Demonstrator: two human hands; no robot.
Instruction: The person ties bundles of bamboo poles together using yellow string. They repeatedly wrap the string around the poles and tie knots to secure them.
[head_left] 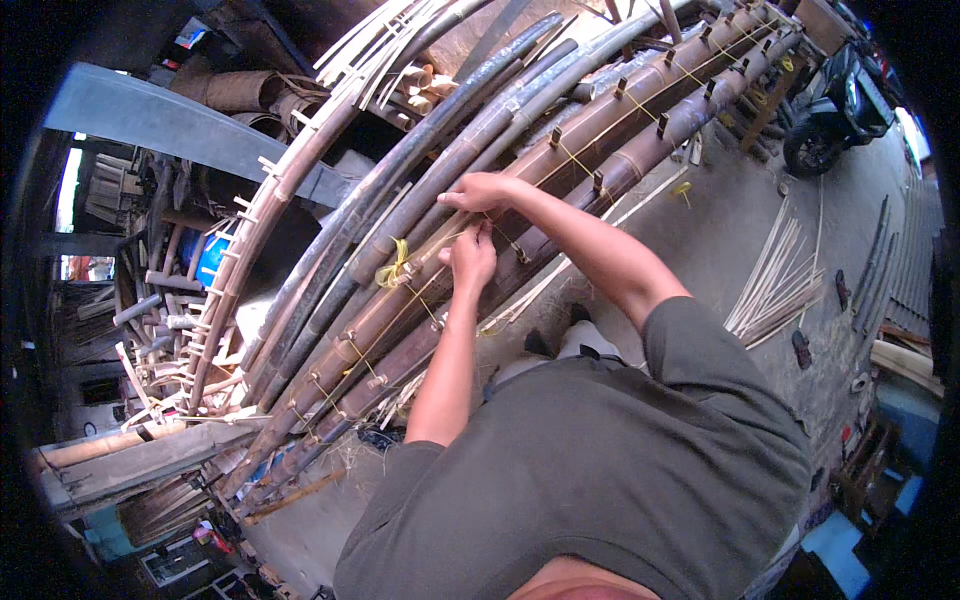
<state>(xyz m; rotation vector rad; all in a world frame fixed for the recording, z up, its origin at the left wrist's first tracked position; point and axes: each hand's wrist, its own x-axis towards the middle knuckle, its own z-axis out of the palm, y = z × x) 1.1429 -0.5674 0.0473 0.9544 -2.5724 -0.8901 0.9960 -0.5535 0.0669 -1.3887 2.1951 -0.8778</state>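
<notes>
My left hand is closed, fingers bunched near the edge of a long brown bamboo pole. Just above it, my right hand reaches across the pole with its fingers curled together. What either hand grips is too small to make out. Thin yellow string crosses between this pole and a second bamboo pole beside it, looped around short pegs. A loose bundle of yellow string hangs on the bamboo to the left of my hands.
Dark bamboo poles lie alongside on the far side. Farther left curves a bamboo piece with pale crosspegs. Split bamboo strips lie on the floor at right, near sandals. A motorbike stands at the far right.
</notes>
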